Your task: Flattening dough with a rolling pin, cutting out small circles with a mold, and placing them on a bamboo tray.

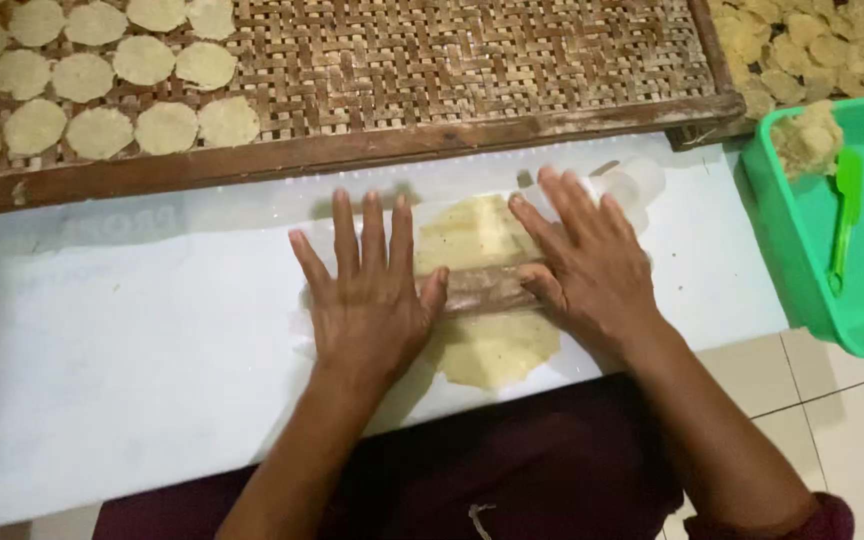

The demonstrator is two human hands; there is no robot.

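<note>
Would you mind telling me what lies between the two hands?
In the head view, a wooden rolling pin spans from left hand to right hand, across flattened dough.

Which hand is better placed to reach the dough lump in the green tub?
Right. The right hand lies on the rolling pin on the side nearer the green tub holding the dough lump; the left hand is farther away.

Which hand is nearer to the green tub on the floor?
Right. The right hand lies flat on the rolling pin, on the side towards the green tub. The left hand presses the pin's other end, farther from the tub.
</note>
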